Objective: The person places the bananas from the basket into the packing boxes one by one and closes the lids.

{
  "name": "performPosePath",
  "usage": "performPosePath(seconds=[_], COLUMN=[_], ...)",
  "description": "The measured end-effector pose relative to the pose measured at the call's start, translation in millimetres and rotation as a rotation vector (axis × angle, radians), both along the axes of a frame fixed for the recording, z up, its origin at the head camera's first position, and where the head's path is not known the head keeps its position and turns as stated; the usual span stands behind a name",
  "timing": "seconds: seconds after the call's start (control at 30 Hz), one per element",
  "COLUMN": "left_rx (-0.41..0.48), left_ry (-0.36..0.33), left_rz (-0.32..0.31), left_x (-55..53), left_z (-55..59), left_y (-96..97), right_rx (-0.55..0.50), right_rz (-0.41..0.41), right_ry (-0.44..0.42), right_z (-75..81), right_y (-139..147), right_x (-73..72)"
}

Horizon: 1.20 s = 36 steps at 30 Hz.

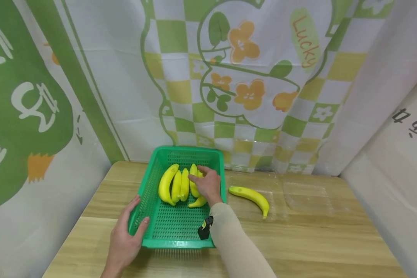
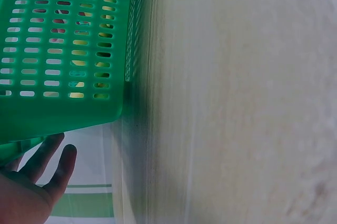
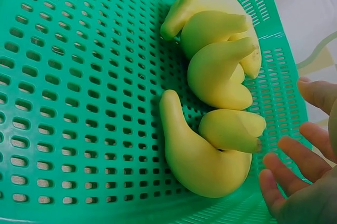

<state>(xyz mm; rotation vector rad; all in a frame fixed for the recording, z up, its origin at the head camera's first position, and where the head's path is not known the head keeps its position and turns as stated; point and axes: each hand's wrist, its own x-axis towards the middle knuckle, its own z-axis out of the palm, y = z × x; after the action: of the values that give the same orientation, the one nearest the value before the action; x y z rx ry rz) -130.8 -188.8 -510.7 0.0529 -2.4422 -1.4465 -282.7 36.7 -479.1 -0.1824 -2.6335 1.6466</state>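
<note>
A green plastic basket [image 1: 177, 244] with slotted walls stands on the table, holding several yellow bananas [image 1: 167, 184] in a row toward its far end. My left hand [image 1: 126, 235] grips the basket's left rim, thumb inside and fingers outside; the left wrist view shows those fingers [image 2: 59, 169] by the outer wall. Over the right end of the row is my right hand [image 1: 209, 185], partly covering the bananas there. In the right wrist view its fingers are spread and hold nothing, close beside the rightmost curved banana [image 3: 202, 166].
Another banana [image 1: 251, 196] lies on the table [image 1: 299, 239] to the right of the basket. Clear plastic trays [image 1: 305, 197] sit around and beyond it. A patterned curtain [image 1: 180, 77] hangs right behind the basket, with printed cloth on both sides.
</note>
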Motion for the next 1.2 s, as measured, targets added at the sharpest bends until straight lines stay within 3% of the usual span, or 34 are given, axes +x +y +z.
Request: performPosePath(seconds=[0.5,0.77,1.2], left_rx=[-0.037,-0.005,-0.028], left_ry=[-0.018,-0.027,-0.021], left_rz=[0.029,0.013,0.024], left_x=[2.1,1.6,3.7], left_z=[-1.4,1.1,0.6], left_y=[1.2,1.1,1.0], right_rx=[0.135,0.219,0.323], right_rz=[0.025,0.08,0.156], right_ry=[-0.055,-0.066,-0.097], right_z=[-2.2,-6.1,-9.7], right_y=[-0.1,-1.4,-1.5], right_x=[0.2,0.0,1.5])
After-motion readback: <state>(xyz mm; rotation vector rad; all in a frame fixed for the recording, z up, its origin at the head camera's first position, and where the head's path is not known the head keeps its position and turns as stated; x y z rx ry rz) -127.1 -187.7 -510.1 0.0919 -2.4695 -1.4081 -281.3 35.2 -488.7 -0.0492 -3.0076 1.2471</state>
